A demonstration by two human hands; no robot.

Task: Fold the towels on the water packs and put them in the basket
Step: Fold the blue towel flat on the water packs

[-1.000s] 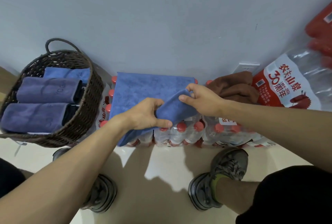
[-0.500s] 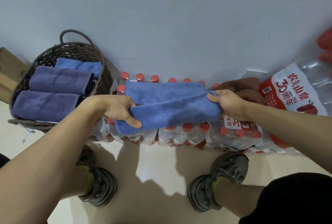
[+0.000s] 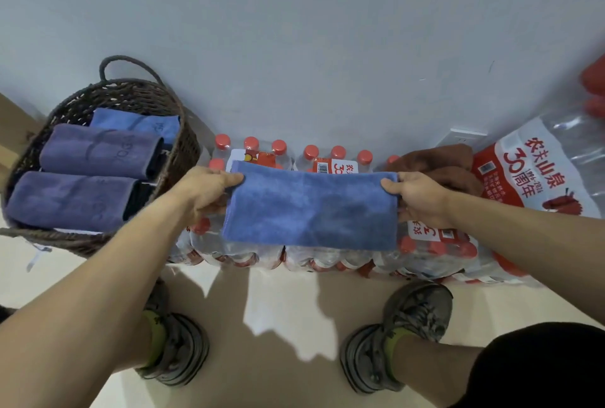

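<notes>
So the blue towel (image 3: 311,209) is folded into a long strip, lying flat on top of the water packs (image 3: 327,253), its near edge about level with the packs' front edge. Left hand (image 3: 204,193) pinches the left short end, right hand (image 3: 417,199) pinches the right end, thumbs on top and the other fingers tucked underneath as far as I can tell. Holding both ends like that keeps the strip taut and square, which I'd guess is so the layers don't slide apart before the next fold, probably end to end.

Just past the right hand there's a brown towel (image 3: 438,163) bunched up on the packs, not folded yet, so that one's still to do. Behind it a tilted bottle pack (image 3: 537,175) leans by the wall.

The basket (image 3: 183,145) sits just left of the packs, close enough for a short carry. It already holds three folded towels: two purple (image 3: 70,199) and a blue one (image 3: 137,121) at the back. Looks like there's room on top for more.
</notes>
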